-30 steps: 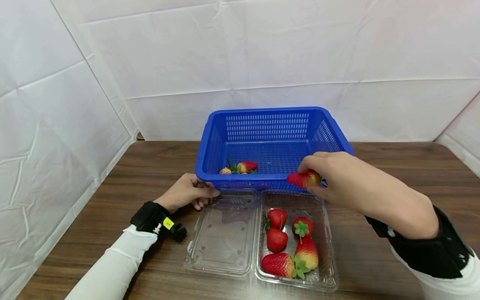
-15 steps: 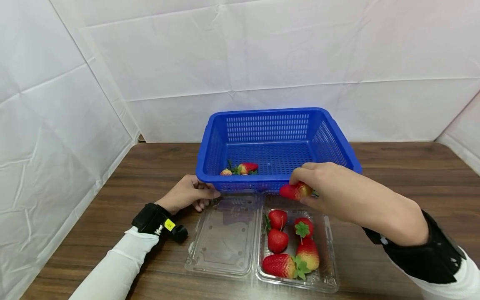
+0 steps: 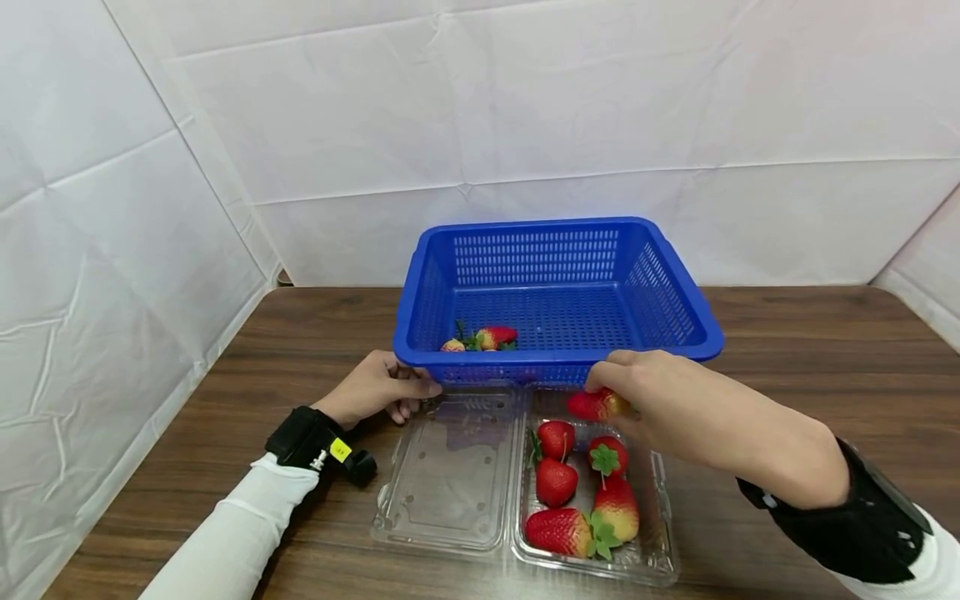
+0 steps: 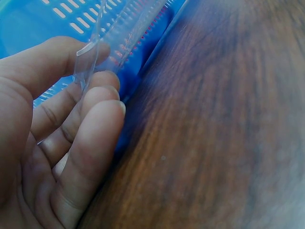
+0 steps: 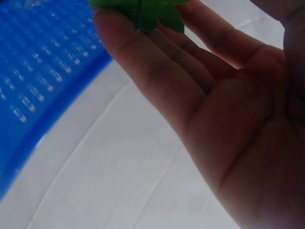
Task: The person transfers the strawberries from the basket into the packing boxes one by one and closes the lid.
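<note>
My right hand (image 3: 671, 400) holds a red strawberry (image 3: 591, 406), yellowish toward its stem end, over the back of the clear plastic clamshell's tray half. Its green leaf cap (image 5: 159, 12) shows by the fingertips in the right wrist view. Several strawberries (image 3: 556, 482) lie below in that tray, mostly toward the front and middle. To its left the flat lid (image 3: 453, 479) lies folded out on the table. My left hand (image 3: 378, 387) pinches the lid's far left corner (image 4: 86, 62) between thumb and fingers, close to the blue basket.
Directly behind the clamshell stands a blue slatted basket (image 3: 536, 254), with a few strawberries (image 3: 495, 337) in its front left part. Brown wooden table (image 3: 787, 350) lies beneath. White sheeting (image 3: 525, 100) hangs at the back and sides.
My right hand has come down and toward me from the basket's front rim to the tray, carrying the strawberry. The left hand stays at the lid's corner.
</note>
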`<state>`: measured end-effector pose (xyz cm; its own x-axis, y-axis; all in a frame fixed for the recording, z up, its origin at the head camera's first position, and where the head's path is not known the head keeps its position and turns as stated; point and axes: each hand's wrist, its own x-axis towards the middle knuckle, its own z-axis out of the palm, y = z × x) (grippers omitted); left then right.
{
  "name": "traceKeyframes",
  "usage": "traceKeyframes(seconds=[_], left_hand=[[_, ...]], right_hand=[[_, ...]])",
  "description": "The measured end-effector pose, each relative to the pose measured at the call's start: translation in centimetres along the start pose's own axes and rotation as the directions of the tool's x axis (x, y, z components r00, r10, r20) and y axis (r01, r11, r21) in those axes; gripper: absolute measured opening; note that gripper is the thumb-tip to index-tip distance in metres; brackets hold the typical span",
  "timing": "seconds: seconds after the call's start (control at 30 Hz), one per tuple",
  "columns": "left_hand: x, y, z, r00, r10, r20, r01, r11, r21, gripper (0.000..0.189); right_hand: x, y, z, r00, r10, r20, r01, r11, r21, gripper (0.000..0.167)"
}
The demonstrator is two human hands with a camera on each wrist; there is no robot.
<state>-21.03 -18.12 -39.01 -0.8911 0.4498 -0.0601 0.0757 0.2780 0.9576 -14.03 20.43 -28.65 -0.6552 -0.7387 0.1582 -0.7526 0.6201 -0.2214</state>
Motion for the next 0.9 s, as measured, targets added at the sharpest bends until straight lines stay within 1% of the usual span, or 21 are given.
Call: traceKeyframes(seconds=[0.23, 0.47, 0.63, 0.9], left_hand=[[0.1, 0.0, 0.0, 1.000, -0.004, 0.002, 0.004, 1.000, -0.002, 0.012], [0.1, 0.0, 0.1, 1.000, -0.009, 0.002, 0.009, 1.000, -0.005, 0.012], [0.0, 0.0, 0.0, 1.000, -0.004, 0.002, 0.004, 1.000, -0.006, 0.012], [0.0, 0.1, 0.0, 1.000, -0.009, -0.004, 0.009, 1.000, 0.007, 0.014]], right_hand=[[0.4, 0.4, 0.8, 1.000, -0.002, 0.025, 0.002, 1.000, 0.005, 0.027], [0.6, 0.7, 1.5, 0.999, -0.009, 0.040, 0.010, 1.000, -0.025, 0.027], [0.8, 0.4, 1.6, 0.999, -0.010, 0.047, 0.012, 0.999, -0.041, 0.027], [0.9, 0.0, 2.0, 0.992, 0.036, 0.123, -0.036, 0.999, -0.007, 0.025]])
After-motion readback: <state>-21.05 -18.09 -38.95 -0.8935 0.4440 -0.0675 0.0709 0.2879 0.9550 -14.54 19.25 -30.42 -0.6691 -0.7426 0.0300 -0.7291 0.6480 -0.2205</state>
